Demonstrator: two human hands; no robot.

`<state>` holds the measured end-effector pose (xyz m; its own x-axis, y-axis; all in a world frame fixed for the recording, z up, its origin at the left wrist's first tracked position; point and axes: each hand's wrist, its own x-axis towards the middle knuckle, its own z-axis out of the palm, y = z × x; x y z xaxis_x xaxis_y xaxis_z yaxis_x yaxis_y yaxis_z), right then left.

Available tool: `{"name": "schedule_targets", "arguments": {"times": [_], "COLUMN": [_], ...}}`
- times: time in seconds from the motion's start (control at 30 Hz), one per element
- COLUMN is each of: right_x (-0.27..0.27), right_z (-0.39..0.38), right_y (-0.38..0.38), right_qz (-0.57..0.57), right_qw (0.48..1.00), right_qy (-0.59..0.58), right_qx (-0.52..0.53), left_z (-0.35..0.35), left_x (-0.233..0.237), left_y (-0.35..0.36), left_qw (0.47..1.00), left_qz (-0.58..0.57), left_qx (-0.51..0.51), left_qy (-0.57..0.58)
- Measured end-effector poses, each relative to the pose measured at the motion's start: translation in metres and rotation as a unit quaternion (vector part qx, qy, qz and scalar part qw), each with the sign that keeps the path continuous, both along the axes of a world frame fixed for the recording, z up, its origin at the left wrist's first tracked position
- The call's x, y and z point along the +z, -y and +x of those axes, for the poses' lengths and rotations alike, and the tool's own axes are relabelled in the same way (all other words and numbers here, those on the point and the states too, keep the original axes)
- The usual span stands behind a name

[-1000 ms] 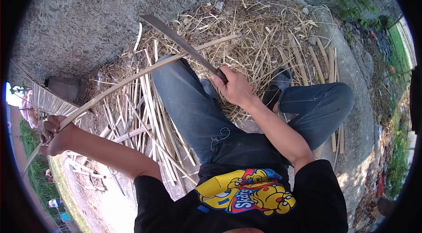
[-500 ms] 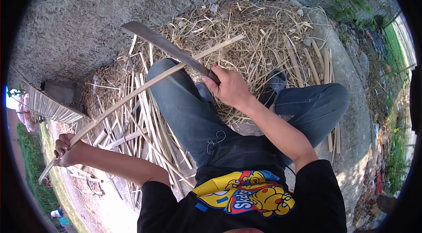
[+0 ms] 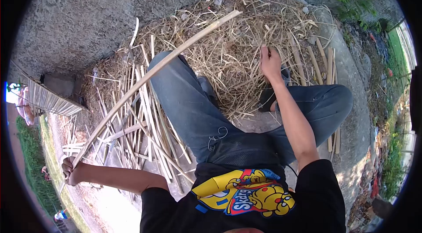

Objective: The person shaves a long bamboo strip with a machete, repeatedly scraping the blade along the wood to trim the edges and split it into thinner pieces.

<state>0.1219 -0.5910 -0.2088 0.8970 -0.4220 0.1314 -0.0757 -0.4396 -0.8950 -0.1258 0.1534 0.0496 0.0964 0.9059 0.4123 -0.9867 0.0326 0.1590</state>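
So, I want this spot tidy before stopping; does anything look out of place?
Mostly the split strips on the left: they lie crossed in a loose jumble, while the sticks on the right lie roughly side by side. A curly pale string on the jeans also looks stray.

A rough grey wall (image 3: 101, 13) is standing on the far side. A leafy green plant (image 3: 358, 6) is growing at the far right, and a pale round stone (image 3: 305, 10) is lying nearer the middle. On the left, a slatted panel (image 3: 50, 97) is leaning, and green grass (image 3: 30, 145) is growing. Red scraps (image 3: 375, 187) are lying at the near right.
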Motion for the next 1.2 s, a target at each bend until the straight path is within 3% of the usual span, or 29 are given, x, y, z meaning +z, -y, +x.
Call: {"name": "schedule_targets", "arguments": {"times": [0.03, 0.07, 0.13, 0.57, 0.8, 0.93, 0.97, 1.07, 1.2], "right_x": [0.005, 0.021, 0.045, 0.049, 0.051, 0.054, 0.063, 0.072, 0.081], "right_z": [0.001, -0.002, -0.010, -0.023, -0.031, -0.034, -0.038, -0.044, -0.057], "right_y": [-0.001, -0.005, -0.013, -0.032, -0.041, -0.053, -0.058, -0.065, -0.064], "right_qz": [0.099, 0.096, 0.269, 0.227, 0.213, 0.220, 0.233, 0.246, 0.268], "right_qw": [0.995, 0.995, 0.962, 0.970, 0.972, 0.965, 0.962, 0.956, 0.948], "right_qy": [-0.026, -0.025, -0.038, -0.033, -0.023, -0.028, -0.040, -0.050, -0.027], "right_qx": [0.017, 0.018, 0.033, 0.076, 0.098, 0.139, 0.138, 0.153, 0.169], "left_z": [0.000, 0.005, 0.015, 0.023, 0.045, 0.105, 0.122, 0.170, 0.215], "left_x": [-0.002, -0.002, 0.006, 0.021, 0.024, 0.042, 0.042, 0.024, -0.004], "left_y": [0.000, 0.015, 0.049, 0.092, 0.118, 0.218, 0.249, 0.325, 0.388], "left_qw": [0.999, 0.999, 0.996, 0.995, 0.993, 0.991, 0.990, 0.966, 0.935], "left_qz": [0.012, 0.009, 0.001, 0.059, 0.103, 0.107, 0.120, 0.206, 0.302], "left_qx": [-0.010, -0.009, 0.081, 0.056, -0.023, -0.079, -0.045, -0.157, -0.183], "left_qy": [0.030, 0.032, 0.040, 0.055, 0.056, 0.011, -0.061, -0.024, -0.039]}}
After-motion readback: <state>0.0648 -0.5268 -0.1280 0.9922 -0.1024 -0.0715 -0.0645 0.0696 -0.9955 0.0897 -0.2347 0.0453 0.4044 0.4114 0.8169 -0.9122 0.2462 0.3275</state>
